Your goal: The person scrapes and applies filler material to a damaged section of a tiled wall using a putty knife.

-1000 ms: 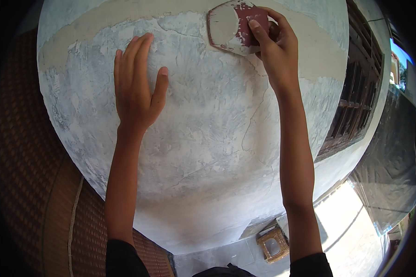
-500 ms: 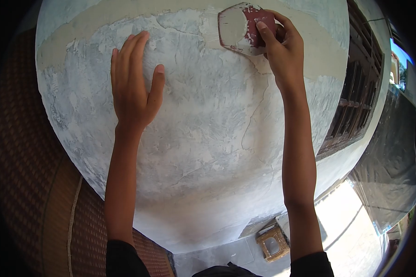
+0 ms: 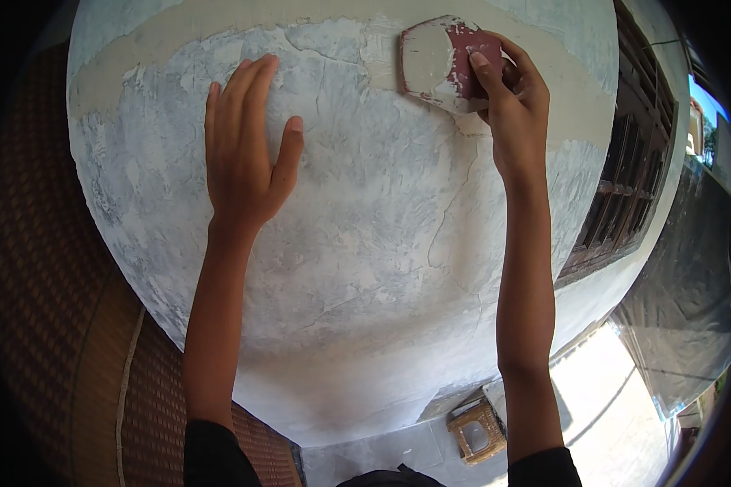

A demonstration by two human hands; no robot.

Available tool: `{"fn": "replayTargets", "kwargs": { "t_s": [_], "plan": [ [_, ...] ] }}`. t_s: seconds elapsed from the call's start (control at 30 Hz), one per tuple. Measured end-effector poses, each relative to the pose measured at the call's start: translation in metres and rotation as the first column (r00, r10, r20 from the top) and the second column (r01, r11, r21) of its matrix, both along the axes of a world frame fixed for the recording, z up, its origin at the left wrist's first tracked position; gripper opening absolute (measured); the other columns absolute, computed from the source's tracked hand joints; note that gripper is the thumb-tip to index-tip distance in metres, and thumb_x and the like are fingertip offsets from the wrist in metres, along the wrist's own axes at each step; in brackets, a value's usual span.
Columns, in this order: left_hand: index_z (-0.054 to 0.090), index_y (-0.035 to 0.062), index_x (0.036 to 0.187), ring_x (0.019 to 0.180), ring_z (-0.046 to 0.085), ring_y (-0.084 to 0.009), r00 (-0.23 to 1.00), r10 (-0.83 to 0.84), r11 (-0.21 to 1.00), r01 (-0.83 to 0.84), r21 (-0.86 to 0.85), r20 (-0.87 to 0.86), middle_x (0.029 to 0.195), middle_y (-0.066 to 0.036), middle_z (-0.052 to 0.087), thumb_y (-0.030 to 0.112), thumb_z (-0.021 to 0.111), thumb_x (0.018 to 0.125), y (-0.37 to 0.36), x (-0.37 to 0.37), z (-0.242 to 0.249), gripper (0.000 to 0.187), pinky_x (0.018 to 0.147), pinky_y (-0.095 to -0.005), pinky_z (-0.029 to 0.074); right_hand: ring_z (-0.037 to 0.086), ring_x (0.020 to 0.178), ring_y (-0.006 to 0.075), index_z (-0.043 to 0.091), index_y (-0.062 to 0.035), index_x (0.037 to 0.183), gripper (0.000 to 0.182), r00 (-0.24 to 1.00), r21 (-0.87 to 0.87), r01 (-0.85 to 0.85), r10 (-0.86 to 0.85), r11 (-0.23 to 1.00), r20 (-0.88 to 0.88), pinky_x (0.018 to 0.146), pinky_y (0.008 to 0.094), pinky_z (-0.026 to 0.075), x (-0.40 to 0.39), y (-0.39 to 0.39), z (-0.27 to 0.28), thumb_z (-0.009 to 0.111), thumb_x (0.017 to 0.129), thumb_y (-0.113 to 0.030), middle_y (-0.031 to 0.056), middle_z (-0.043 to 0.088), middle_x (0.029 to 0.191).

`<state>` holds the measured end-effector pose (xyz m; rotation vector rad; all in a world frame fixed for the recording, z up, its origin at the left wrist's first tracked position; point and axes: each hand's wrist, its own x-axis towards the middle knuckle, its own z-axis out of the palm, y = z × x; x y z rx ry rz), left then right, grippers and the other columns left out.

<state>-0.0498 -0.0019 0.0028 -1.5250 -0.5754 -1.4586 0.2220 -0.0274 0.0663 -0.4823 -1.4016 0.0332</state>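
Note:
A pale wall (image 3: 365,211) with patchy grey-white plaster and a thin crack fills the middle of the view. My right hand (image 3: 518,105) grips a dark red, flat-bladed tool (image 3: 451,65) at the upper right, its face partly coated with beige paste. The tool's lower edge is at a beige band of plaster running across the top of the wall. My left hand (image 3: 252,138) is at the wall's upper left, palm toward the surface, fingers pointing up and thumb apart, with nothing in it.
Dark wooden shutters (image 3: 625,170) are on the right. A woven brown panel (image 3: 41,268) stands on the left. Low down, a wicker-sided stool (image 3: 477,432) rests on the grey floor by the wall. A dark plastic sheet (image 3: 686,276) hangs at the far right.
My right hand and the tool appear slightly lower and further right. My left hand also sits a little further right in view, its fingers still spread. The tool remains in my right hand.

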Motion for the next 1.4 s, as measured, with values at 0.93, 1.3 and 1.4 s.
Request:
{"fn": "replayTargets", "kwargs": {
  "t_s": [0.93,1.3,1.4],
  "plan": [
    [0.044,0.0069,0.147,0.142,0.041,-0.0324,1.000,-0.018,1.000,0.018,0.002,0.017,0.148,-0.013,0.050,0.028,0.048,0.101,0.000,-0.002,0.000,0.052,0.121,-0.0571,0.018,0.068,0.086,0.0139,0.058,-0.0008,0.133,0.044,0.998,0.087,-0.028,0.023,0.996,0.058,0.070,0.0249,0.054,-0.015,0.010,0.009,0.070,0.095,-0.019,0.0119,0.071,0.104],
    [0.047,0.0049,0.144,0.139,0.045,-0.0316,1.000,0.026,0.999,-0.026,0.023,0.015,0.145,-0.014,0.052,0.025,0.053,0.097,-0.002,0.001,0.001,0.052,0.118,-0.0569,0.025,0.062,0.081,0.0103,0.059,-0.0034,0.134,0.044,0.998,0.092,0.029,-0.033,0.995,0.044,0.067,0.0274,0.050,-0.019,0.009,0.013,0.070,0.095,-0.020,0.0068,0.070,0.098],
    [0.046,0.0060,0.146,0.140,0.043,-0.0319,1.000,0.005,1.000,-0.005,0.011,0.015,0.146,-0.013,0.051,0.027,0.051,0.099,0.000,-0.001,0.000,0.052,0.120,-0.0570,0.022,0.064,0.082,0.0112,0.059,-0.0031,0.133,0.043,0.997,0.031,0.066,-0.067,0.997,0.028,0.067,0.0267,0.051,-0.003,0.016,0.013,0.069,0.095,-0.020,0.0074,0.071,0.099]
  ]
}}
